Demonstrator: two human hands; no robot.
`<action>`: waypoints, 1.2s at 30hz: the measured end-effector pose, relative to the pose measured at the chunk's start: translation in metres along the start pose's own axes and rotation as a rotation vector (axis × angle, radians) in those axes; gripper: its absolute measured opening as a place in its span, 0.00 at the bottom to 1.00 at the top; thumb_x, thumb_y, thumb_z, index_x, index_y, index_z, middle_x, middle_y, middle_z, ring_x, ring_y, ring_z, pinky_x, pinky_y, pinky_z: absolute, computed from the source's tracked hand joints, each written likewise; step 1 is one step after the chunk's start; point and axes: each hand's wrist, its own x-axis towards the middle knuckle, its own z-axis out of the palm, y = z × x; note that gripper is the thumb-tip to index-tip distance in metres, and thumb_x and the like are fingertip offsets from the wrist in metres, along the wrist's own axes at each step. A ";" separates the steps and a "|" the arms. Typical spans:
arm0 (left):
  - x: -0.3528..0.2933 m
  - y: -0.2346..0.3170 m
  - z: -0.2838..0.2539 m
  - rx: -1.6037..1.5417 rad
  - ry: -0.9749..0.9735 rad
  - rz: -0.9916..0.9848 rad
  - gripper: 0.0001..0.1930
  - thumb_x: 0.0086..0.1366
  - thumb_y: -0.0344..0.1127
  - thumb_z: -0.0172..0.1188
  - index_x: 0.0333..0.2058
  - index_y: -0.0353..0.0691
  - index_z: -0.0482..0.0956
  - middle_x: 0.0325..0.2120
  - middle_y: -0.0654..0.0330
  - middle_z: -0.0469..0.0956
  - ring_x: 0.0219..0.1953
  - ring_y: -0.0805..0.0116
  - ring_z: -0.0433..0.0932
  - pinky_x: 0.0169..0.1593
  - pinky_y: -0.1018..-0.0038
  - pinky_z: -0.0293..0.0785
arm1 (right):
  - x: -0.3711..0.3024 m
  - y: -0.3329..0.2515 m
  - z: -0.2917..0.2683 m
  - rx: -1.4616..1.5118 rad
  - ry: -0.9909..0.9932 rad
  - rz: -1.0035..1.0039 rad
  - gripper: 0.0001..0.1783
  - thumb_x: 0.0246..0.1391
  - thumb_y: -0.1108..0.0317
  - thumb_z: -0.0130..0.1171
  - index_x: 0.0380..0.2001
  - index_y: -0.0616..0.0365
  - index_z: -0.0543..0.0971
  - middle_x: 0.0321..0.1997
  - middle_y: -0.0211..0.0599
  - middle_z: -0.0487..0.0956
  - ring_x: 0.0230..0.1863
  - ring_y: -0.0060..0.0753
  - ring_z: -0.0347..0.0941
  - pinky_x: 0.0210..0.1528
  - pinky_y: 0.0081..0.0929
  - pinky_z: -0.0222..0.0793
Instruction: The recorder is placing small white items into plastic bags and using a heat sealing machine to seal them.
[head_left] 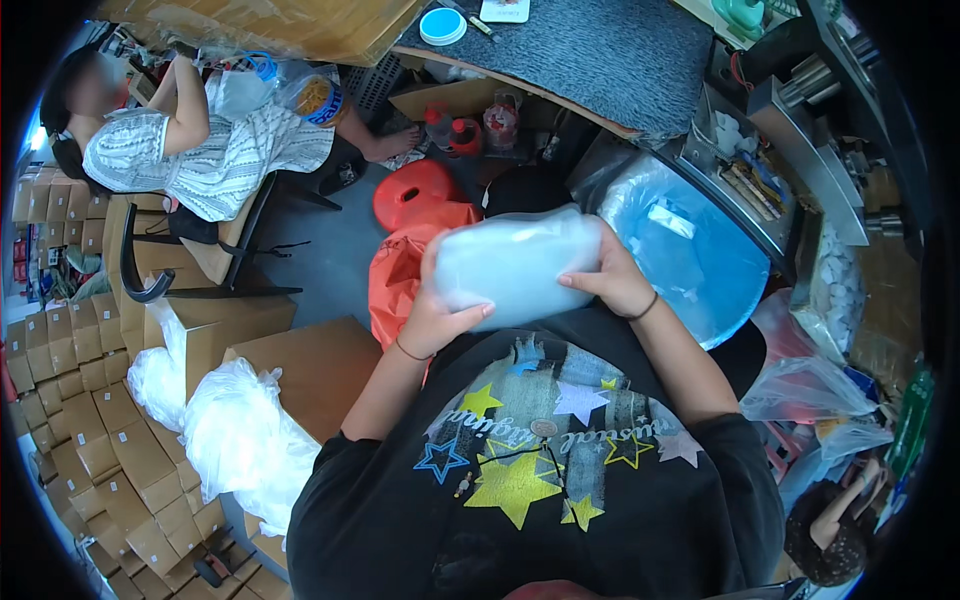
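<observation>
A soft, pale white, rounded bundle of translucent plastic (515, 268) is held in front of the person's body, above the lap. Its left end is gripped by the left hand (430, 318), with the thumb laid along the near lower edge; its right end is gripped by the right hand (617, 275), with the thumb pressed on the near face. The hands are parted by the bundle's length, and most of the fingers are hidden behind it. What is wrapped inside cannot be told.

Beyond the bundle, to the left, a red plastic stool (408, 192) and a crumpled orange-red plastic bag (396, 290) are seen. To the right, a large round blue tub (742, 305) is lined with clear plastic film, and a small white packet (671, 221) is held in it. Farther off, a bench (610, 75) is covered with grey-blue fleecy cloth, on which a round turquoise-lidded container (443, 27) is placed. At the left, bunched clear-white plastic bags (240, 430) are heaped near stacked brown cardboard boxes (130, 440).
</observation>
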 end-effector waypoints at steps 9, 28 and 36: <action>0.005 -0.025 -0.009 -0.106 -0.088 0.110 0.70 0.40 0.36 0.82 0.72 0.43 0.35 0.64 0.52 0.61 0.67 0.56 0.61 0.69 0.61 0.56 | -0.001 0.018 -0.013 -0.188 -0.225 -0.267 0.70 0.29 0.56 0.83 0.72 0.53 0.50 0.69 0.48 0.62 0.72 0.43 0.57 0.72 0.42 0.52; 0.004 0.002 0.003 0.078 0.005 0.097 0.43 0.49 0.27 0.72 0.63 0.40 0.59 0.52 0.57 0.73 0.55 0.64 0.73 0.58 0.68 0.71 | 0.008 -0.100 0.060 -1.598 -0.178 -0.406 0.64 0.24 0.52 0.81 0.67 0.56 0.60 0.58 0.46 0.74 0.63 0.50 0.68 0.68 0.50 0.57; -0.009 0.000 0.017 0.292 0.153 0.121 0.37 0.51 0.26 0.71 0.58 0.35 0.62 0.50 0.53 0.73 0.54 0.63 0.75 0.58 0.66 0.71 | 0.017 -0.084 0.058 -1.563 -0.107 -0.382 0.15 0.41 0.65 0.66 0.36 0.50 0.78 0.33 0.37 0.78 0.36 0.47 0.79 0.35 0.42 0.75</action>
